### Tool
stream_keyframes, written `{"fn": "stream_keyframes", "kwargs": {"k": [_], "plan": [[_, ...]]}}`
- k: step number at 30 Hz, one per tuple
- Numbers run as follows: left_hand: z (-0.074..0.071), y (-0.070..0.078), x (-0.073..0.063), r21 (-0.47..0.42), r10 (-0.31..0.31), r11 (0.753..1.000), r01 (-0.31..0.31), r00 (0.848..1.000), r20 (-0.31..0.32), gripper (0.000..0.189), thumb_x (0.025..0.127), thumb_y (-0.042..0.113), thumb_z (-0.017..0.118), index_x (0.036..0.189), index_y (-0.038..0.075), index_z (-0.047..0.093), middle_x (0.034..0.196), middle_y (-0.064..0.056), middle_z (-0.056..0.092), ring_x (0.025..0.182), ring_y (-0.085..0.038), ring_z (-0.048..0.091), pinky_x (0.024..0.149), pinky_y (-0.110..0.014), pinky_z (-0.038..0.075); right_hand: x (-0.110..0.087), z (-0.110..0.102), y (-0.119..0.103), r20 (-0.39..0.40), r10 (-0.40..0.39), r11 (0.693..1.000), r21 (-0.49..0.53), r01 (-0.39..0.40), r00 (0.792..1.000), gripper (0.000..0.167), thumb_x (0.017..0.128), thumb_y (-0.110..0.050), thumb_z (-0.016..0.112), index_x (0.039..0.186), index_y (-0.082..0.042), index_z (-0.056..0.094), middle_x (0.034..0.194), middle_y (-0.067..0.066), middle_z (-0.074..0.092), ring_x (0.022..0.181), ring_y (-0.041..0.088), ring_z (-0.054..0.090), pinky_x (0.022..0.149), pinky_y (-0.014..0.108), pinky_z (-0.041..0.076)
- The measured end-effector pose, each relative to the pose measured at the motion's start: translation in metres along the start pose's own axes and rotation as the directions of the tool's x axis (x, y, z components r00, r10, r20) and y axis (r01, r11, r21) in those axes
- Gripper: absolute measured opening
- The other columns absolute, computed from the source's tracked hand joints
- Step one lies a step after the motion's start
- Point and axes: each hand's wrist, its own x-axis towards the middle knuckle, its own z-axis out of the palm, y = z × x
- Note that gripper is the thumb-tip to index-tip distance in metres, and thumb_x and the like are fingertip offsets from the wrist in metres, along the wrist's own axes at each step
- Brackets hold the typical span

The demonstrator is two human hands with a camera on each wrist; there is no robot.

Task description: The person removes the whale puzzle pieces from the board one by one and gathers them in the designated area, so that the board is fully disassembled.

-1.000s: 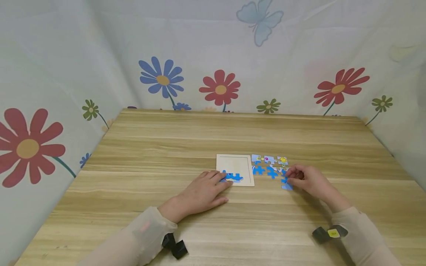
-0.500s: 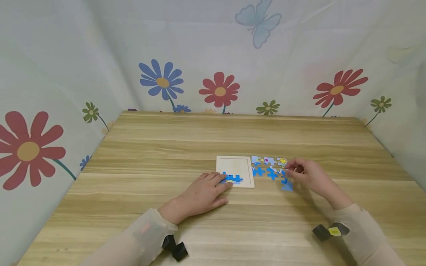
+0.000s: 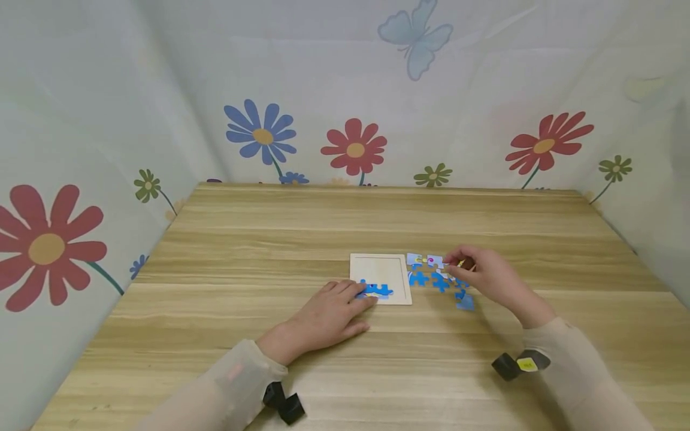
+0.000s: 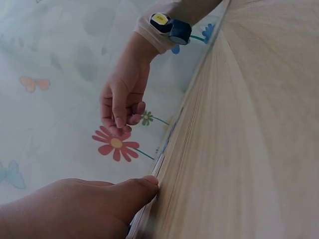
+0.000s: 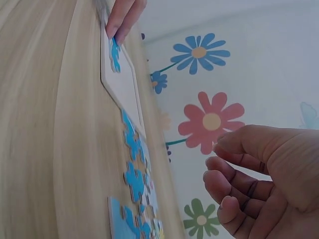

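Note:
A square wooden puzzle tray point(image 3: 377, 266) lies flat on the table, with joined blue jigsaw pieces point(image 3: 381, 289) along its near side. My left hand point(image 3: 326, 314) rests at the tray's near left corner, fingertips pressing on those pieces. To the right of the tray lie several loose jigsaw pieces point(image 3: 417, 278), blue and pale with yellow and pink bits. Above their right side hovers my right hand point(image 3: 493, 276), fingers loosely curled. In the right wrist view, a gap shows between the thumb and fingers point(image 5: 217, 184), and nothing is held there.
The wood-grain table point(image 3: 302, 227) reaches back to a white curtain point(image 3: 312, 60) printed with flowers and a butterfly. A black wrist camera point(image 3: 283, 404) sits on the left sleeve, another camera point(image 3: 507, 365) on the right one.
My right hand has moved up and left, from the near right blue piece to above the top right of the loose pieces. My left hand has stayed in place.

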Motion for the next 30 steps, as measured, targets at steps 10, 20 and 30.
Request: {"fn": "stream_keyframes", "kwargs": {"k": [10, 20, 30], "plan": [[0.001, 0.001, 0.000, -0.004, 0.001, 1.000, -0.001, 1.000, -0.009, 0.048, 0.095, 0.049, 0.052, 0.136, 0.023, 0.054, 0.140, -0.008, 0.053, 0.130, -0.025, 0.049, 0.107, -0.045, 0.040, 0.015, 0.014, -0.016, 0.027, -0.032, 0.999, 0.026, 0.031, 0.999, 0.014, 0.092, -0.013, 0.063, 0.102, -0.004, 0.067, 0.087, 0.006, 0.067, 0.074, 0.013, 0.057, 0.060, 0.022, 0.045], [0.000, 0.001, -0.001, -0.005, 0.000, 1.000, 0.000, 1.000, -0.004, 0.048, 0.095, 0.049, 0.052, 0.136, 0.023, 0.054, 0.141, -0.007, 0.053, 0.130, -0.026, 0.049, 0.107, -0.044, 0.040, 0.026, 0.035, -0.026, 0.033, -0.099, 0.992, 0.080, 0.096, 0.995, 0.012, 0.090, -0.010, 0.065, 0.099, -0.002, 0.067, 0.090, 0.007, 0.068, 0.075, 0.013, 0.059, 0.059, 0.021, 0.047], [0.001, 0.000, 0.000, 0.014, 0.008, 1.000, -0.008, 1.000, -0.016, 0.048, 0.095, 0.049, 0.052, 0.135, 0.023, 0.055, 0.139, -0.007, 0.054, 0.128, -0.025, 0.049, 0.106, -0.044, 0.041, 0.035, 0.055, -0.030, 0.067, -0.159, 0.986, 0.063, 0.155, 0.985, 0.011, 0.088, -0.009, 0.066, 0.096, -0.003, 0.067, 0.087, 0.006, 0.068, 0.074, 0.013, 0.059, 0.067, 0.022, 0.048]]}}
